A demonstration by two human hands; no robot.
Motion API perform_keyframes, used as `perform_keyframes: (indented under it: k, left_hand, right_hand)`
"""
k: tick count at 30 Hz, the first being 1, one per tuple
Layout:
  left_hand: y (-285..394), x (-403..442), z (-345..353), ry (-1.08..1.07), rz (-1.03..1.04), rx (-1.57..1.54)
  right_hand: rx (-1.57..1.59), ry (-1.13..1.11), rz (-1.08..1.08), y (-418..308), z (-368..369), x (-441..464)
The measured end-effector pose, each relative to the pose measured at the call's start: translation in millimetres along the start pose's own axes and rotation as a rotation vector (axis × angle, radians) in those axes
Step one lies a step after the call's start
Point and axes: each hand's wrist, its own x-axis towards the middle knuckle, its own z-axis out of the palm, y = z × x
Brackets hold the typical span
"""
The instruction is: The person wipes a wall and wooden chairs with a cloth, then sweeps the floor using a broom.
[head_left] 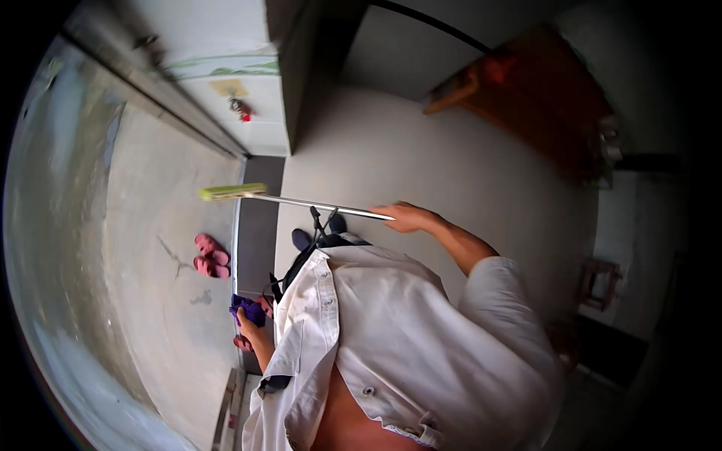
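My right hand (408, 216) is closed around the silver pole of a mop (323, 205). The mop's long yellow-green head, slightly blurred, is at the left end of the pole, over the edge of the doorway. Down at the left, my left hand (250, 323) grips a bunched purple cloth (247, 310). Close by that hand are red slippers, partly hidden by the cloth and my arm. Below the mop pole, my dark shoes (301, 240) show past the white shirt.
A dark threshold strip (257, 225) runs between the pale indoor floor (353, 143) and the concrete outside. Pink slippers (211, 257) lie on the concrete. A wooden piece of furniture (526, 98) stands upper right, and a small stool (599, 284) at right. A tap (241, 109) is on the wall.
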Motion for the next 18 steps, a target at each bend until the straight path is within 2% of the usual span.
perform_keyframes:
  k: [2, 3, 5, 8, 10, 12, 15, 16, 17, 18]
  left_hand:
    - [6.4, 5.4, 28.5, -0.13, 0.02, 0.048]
    - [10.1, 4.0, 42.6, -0.183, 0.032, 0.068]
    - [15.3, 1.0, 70.4, -0.285, 0.062, 0.111]
    - [15.7, -3.9, 94.5, -0.179, 0.06, 0.228]
    - [14.0, -12.6, 109.9, -0.148, 0.08, 0.338]
    - [14.5, -30.7, 121.6, -0.148, 0.137, 0.476]
    - [2.7, -46.0, 139.4, -0.072, 0.114, 0.445]
    - [-1.6, -60.7, 148.1, -0.03, 0.126, 0.448]
    - [-7.9, -68.4, 156.2, -0.032, 0.082, 0.419]
    - [-13.7, -78.0, 160.1, -0.012, 0.143, 0.505]
  right_hand:
    - [0.042, 0.086, 0.165, 36.5, 26.8, -72.9]
    - [-0.098, 0.389, -0.014, 101.0, 85.2, -97.5]
    - [0.389, 0.102, 0.744, 68.4, 87.0, -140.9]
    - [0.77, 0.467, 1.021, 103.3, 158.8, -169.6]
    - [1.073, 0.713, 1.179, 166.1, 198.4, -167.8]
    - [1.345, 0.864, 1.314, 209.3, 189.3, -190.5]
    - [1.727, 1.074, 1.505, 284.7, 133.9, -193.4]
    - [1.668, 1.01, 1.566, 303.7, 109.8, -196.0]
    - [1.603, 0.97, 1.511, 329.2, 94.8, -196.4]
    - [1.631, 1.062, 1.472, 354.0, 83.4, -186.1]
